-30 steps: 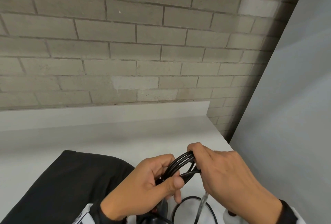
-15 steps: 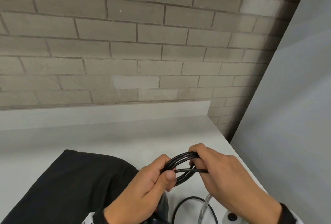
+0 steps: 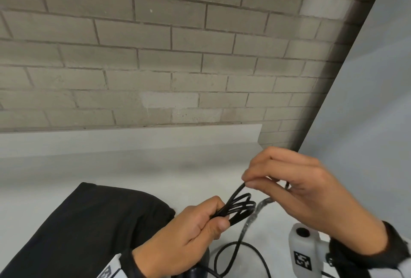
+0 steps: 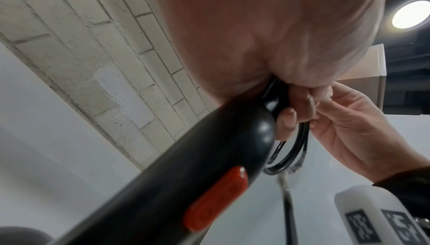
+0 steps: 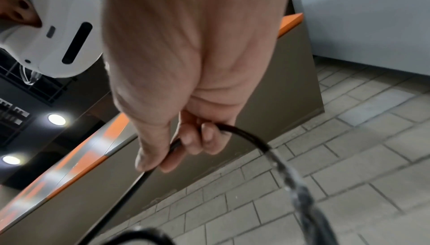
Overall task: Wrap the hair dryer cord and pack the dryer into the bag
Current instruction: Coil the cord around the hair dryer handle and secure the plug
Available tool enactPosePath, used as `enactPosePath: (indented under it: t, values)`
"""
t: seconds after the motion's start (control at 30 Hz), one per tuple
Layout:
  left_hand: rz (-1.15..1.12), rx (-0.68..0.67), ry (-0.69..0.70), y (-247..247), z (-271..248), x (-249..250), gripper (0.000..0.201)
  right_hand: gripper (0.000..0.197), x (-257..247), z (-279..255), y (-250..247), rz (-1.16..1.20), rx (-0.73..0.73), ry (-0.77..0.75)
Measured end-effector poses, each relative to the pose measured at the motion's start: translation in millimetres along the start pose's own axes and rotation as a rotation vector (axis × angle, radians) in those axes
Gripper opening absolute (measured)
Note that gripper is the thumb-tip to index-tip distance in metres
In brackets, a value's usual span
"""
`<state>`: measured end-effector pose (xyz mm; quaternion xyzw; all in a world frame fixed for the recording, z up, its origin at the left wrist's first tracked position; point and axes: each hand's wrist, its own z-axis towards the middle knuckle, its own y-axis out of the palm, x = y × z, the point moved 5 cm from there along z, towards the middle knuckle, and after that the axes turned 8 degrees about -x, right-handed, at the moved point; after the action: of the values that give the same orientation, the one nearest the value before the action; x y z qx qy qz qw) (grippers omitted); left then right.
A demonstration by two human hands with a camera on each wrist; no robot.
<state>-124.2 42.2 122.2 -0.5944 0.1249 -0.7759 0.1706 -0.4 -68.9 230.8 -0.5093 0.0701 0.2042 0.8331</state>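
- The worktop [image 3: 138, 173] is pale and runs back to a brick wall; the hands work above its near right part.
- The bag [image 3: 84, 222] is black and lies flat on the worktop to the left of both hands, its long side running from near left to far right. The left hand is nearer to it, just beside its right edge.
- The dryer [image 4: 177, 171] is black with a red switch. Its handle points up into the left hand and the body hangs below, mostly hidden in the head view.
- The left hand [image 3: 184, 240] is curled tight round the coiled loops of the cord [image 3: 240, 207] at the handle's end.
- The right hand [image 3: 295, 186], up and to the right of the coil, pinches one free strand between thumb and fingertips [image 5: 186, 138].
- That strand runs from the coil up to the pinch, then drops in a slack loop onto the worktop.
- Judging by this, the next turn must carry the strand back leftward over the coil.
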Motion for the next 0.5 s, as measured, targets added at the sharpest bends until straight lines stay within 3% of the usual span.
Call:
enactPosePath:
  t: [0.13, 0.3, 0.37, 0.5]
  values:
    - [-0.036, 0.008, 0.032, 1, 2, 3, 0.031, 0.009, 12, 11, 17, 0.024, 0.107, 0.004]
    - [-0.104, 0.048, 0.06, -1, -3, 3, 0.024, 0.009, 40, 7, 53, 0.269, 0.07, 0.219]
    - [-0.112, 0.065, 0.063, -2, -4, 1, 0.026, 0.021, 48, -1, 62, 0.413, 0.021, 0.284]
    - [-0.164, 0.127, 0.051, -1, -4, -4, 0.029, 0.061, 46, -12, 75, 0.58, -0.057, 0.269]
